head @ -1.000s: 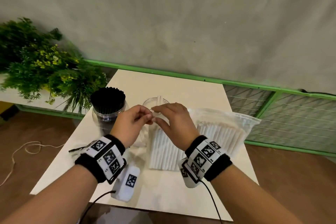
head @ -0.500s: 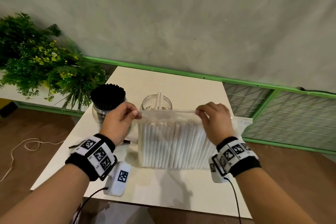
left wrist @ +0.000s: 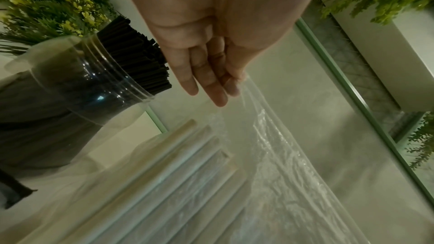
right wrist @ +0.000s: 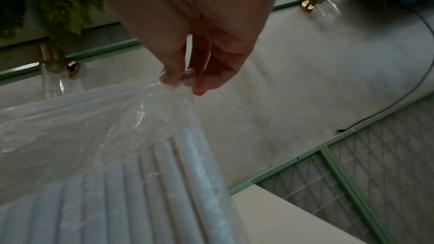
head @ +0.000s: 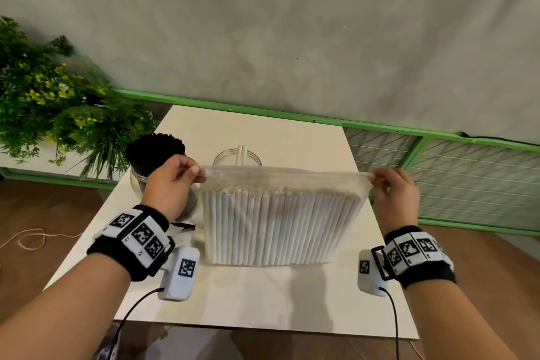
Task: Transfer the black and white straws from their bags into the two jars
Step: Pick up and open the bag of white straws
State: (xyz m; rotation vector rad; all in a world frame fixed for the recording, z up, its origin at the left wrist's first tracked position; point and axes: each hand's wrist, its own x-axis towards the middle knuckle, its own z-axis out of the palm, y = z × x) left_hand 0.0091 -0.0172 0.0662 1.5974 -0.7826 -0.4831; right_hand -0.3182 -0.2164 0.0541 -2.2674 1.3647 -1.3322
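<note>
Two hands held a clear plastic bag (head: 280,184) of white straws (head: 277,225) upright on a white table (head: 263,128), its bottom edge resting on the tabletop. The left hand (head: 171,184) pinched the bag's top left corner between thumb and fingers, and the right hand (head: 394,193) pinched the top right corner the same way, so the bag's upper edge was stretched taut between them. Half a second earlier the hands had been closer together and the right part of the bag still sagged off to the side; a second earlier both hands had met at the middle of the bag's top while it lay slumped on the table. The straws stood side by side in a neat row inside the bag. Behind the left hand stood a clear jar (head: 140,181) packed full of black straws (head: 155,146), unchanged from before. Behind the bag's top edge stood a second clear jar (head: 236,156) with only a couple of white straws (head: 242,152) in it. A leafy green plant (head: 52,108) with small yellow flowers sat off the table's left side. Both wrists wore black bands (head: 131,240) with black-and-white square markers.
</note>
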